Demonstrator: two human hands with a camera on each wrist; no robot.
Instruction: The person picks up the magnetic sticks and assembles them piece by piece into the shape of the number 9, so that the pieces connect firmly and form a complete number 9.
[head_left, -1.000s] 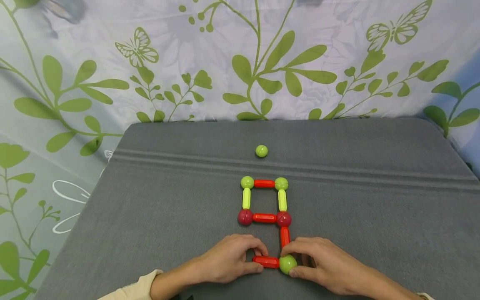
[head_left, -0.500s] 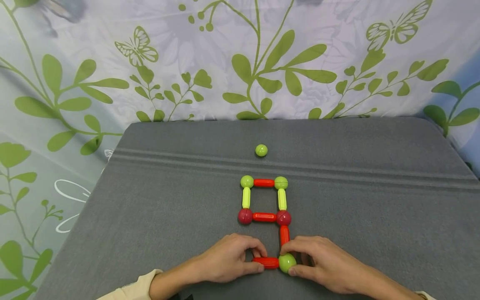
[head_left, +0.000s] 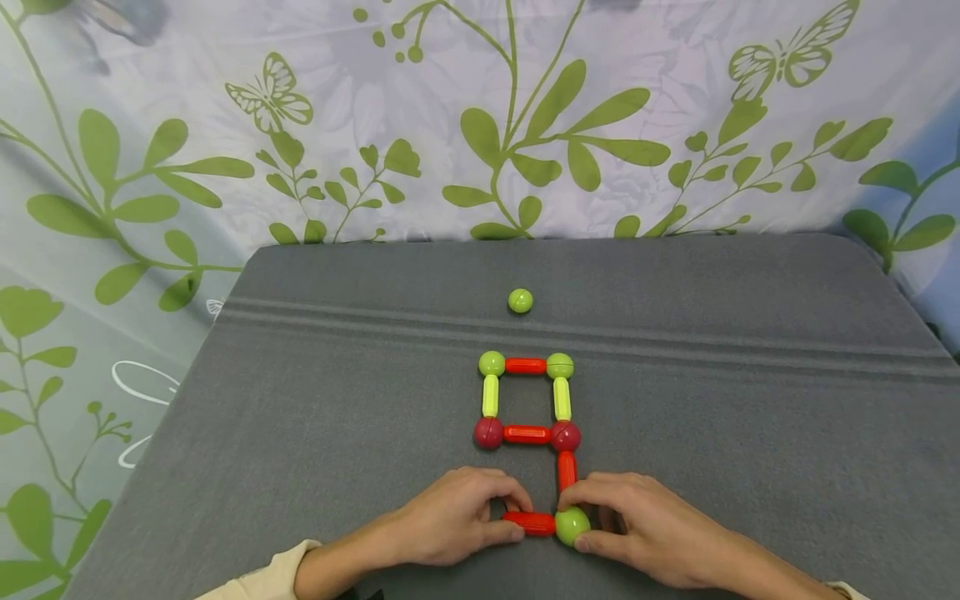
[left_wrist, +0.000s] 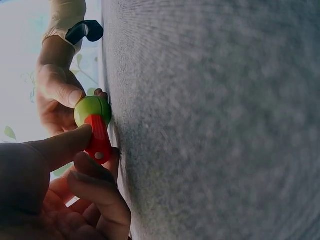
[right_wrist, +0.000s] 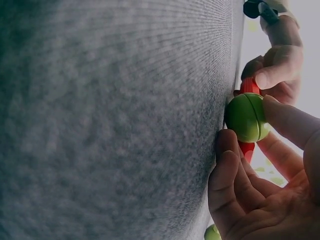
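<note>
A figure of rods and balls lies on the grey mat: two green balls, two dark red balls, yellow and red rods form a square. A red rod runs down from its right corner to a green ball. My right hand pinches that green ball between thumb and fingers. My left hand pinches a red rod lying flat, its right end against the ball. In the left wrist view the red rod touches the green ball.
A lone green ball lies on the mat beyond the figure. A leaf-and-butterfly patterned cloth hangs behind and to the left of the mat. Wide bare mat lies to either side of the figure.
</note>
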